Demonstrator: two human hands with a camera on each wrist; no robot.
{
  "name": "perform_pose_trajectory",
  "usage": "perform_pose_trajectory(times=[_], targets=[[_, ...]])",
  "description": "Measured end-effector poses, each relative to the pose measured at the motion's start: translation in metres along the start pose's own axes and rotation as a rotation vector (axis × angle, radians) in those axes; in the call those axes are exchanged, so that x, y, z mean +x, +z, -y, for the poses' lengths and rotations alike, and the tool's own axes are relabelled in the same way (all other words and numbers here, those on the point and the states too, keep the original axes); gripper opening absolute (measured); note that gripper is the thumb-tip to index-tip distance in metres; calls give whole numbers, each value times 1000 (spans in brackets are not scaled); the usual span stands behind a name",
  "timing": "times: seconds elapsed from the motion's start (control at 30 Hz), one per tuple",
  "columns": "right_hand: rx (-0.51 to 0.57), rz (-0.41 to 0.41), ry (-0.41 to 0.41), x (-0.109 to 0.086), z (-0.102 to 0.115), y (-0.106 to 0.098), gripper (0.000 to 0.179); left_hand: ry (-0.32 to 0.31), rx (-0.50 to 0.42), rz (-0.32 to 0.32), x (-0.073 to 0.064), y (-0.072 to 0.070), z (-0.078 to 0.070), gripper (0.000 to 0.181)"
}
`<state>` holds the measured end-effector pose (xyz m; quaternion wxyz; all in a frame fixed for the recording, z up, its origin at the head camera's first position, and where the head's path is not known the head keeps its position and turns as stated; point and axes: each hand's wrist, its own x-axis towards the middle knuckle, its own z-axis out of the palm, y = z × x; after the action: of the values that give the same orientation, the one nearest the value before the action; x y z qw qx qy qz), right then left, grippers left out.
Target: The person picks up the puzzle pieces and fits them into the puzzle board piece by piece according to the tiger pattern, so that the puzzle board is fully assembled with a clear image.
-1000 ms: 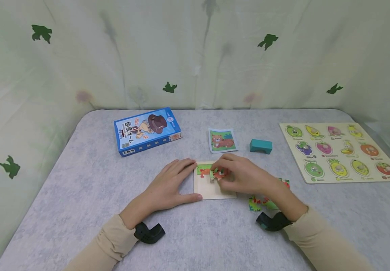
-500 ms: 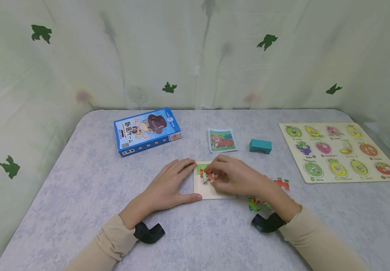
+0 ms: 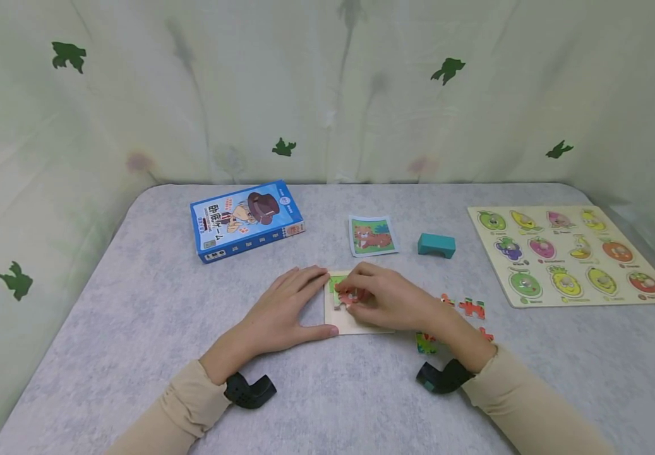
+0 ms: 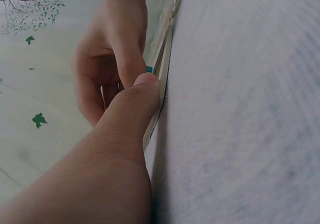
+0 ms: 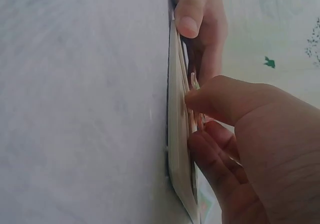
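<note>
A small pale wooden puzzle tray [image 3: 355, 326] lies at the middle of the table. My left hand [image 3: 284, 313] rests along its left side, fingers stretched toward the top corner and thumb on the lower corner. Over the tray's upper left part, my right hand [image 3: 401, 300] pinches a red and green jigsaw piece [image 3: 341, 299] between thumb and fingers. A green piece [image 3: 335, 280] sits in the tray's top left corner, partly covered by my right fingers. In the right wrist view the held piece's edge [image 5: 195, 81] stands tilted close above the tray.
Several loose jigsaw pieces [image 3: 472, 308] lie right of the tray, partly under my right forearm. Behind it are a bear picture card [image 3: 374, 236] and a teal block [image 3: 436, 245]. A blue game box [image 3: 247, 218] stands back left, a fruit puzzle board [image 3: 577, 256] at right.
My right hand has slid leftward over the tray with the jigsaw piece, toward the tray's left side. More loose pieces show beside my right forearm. My left hand has stayed put.
</note>
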<state>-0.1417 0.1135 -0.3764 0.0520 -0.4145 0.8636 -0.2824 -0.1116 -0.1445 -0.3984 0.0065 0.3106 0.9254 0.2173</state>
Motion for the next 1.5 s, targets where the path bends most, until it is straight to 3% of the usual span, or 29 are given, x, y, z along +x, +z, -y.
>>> perform_pose_trajectory(times=[0.97,1.5], targets=[[-11,-24,13,-1,3,10,27,22,-9,-11,1,4,2,94],[-7,-16,32,-1,5,10,29,1,0,5,0,1,0,95]])
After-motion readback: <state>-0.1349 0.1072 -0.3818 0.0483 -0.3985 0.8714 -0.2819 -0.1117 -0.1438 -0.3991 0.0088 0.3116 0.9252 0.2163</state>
